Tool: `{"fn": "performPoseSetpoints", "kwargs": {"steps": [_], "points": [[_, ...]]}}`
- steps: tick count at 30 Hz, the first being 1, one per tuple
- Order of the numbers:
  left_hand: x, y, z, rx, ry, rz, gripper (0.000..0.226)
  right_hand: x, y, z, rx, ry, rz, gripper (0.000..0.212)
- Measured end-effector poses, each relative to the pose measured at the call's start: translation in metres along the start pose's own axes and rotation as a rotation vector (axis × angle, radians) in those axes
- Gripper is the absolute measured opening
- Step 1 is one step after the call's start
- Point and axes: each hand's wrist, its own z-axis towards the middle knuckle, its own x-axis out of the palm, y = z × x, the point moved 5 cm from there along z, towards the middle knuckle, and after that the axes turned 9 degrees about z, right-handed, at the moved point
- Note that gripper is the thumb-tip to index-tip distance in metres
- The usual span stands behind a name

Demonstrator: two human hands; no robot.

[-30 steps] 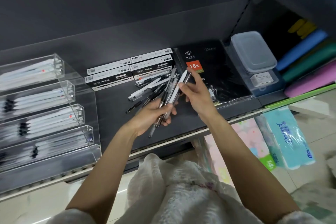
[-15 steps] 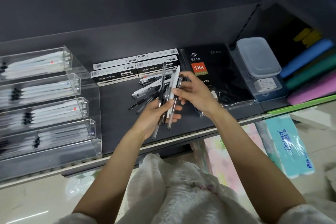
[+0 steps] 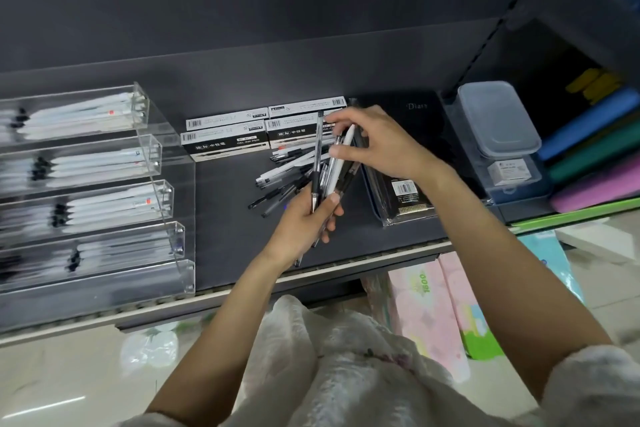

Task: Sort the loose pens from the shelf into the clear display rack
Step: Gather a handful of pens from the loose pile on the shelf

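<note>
Left hand [image 3: 304,222] grips the upright pen bundle [image 3: 329,170]; right hand [image 3: 374,142] pinches its tops; rack [image 3: 166,184] lies leftward, nearer the left.

the clear display rack [image 3: 166,163] ran off the left edge, and the pens in its tiers were smeared by motion blur, so their colours and count could not be told. the left hand [image 3: 304,225] hid the lower ends of the bundle of pens [image 3: 329,166] it gripped. small print on the pen boxes [image 3: 225,142] was unreadable.
</note>
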Motion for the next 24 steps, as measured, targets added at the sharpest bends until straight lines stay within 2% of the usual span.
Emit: {"fn": "performPoseSetpoints", "kwargs": {"steps": [2, 5, 7, 10, 11, 15, 19, 24], "points": [[0.0, 0.0, -0.002, 0.027, 0.035, -0.001, 0.009, -0.003, 0.003, 0.005, 0.018, 0.094, 0.131, 0.052], [-0.002, 0.001, -0.006, 0.066, 0.072, -0.012, 0.008, -0.008, 0.003, 0.009, 0.044, 0.137, 0.293, 0.063], [-0.002, 0.003, -0.008, 0.067, 0.1, 0.003, 0.008, -0.007, 0.006, 0.01, 0.05, 0.2, 0.266, 0.059], [0.002, 0.009, -0.01, 0.055, 0.164, 0.048, 0.008, 0.0, 0.009, 0.013, 0.045, 0.344, 0.177, 0.033], [0.002, 0.012, -0.01, 0.056, 0.171, 0.061, 0.008, 0.001, 0.01, 0.014, 0.059, 0.371, 0.16, 0.03], [-0.001, 0.017, -0.011, 0.06, 0.177, 0.09, 0.008, 0.001, 0.005, 0.017, 0.154, 0.446, 0.109, 0.04], [-0.002, 0.02, -0.011, 0.048, 0.156, 0.11, 0.009, -0.004, 0.013, 0.017, 0.058, 0.411, 0.094, 0.019], [-0.008, 0.023, -0.005, 0.019, 0.134, 0.165, 0.015, -0.023, 0.024, 0.014, -0.101, 0.266, 0.087, 0.013]]}}
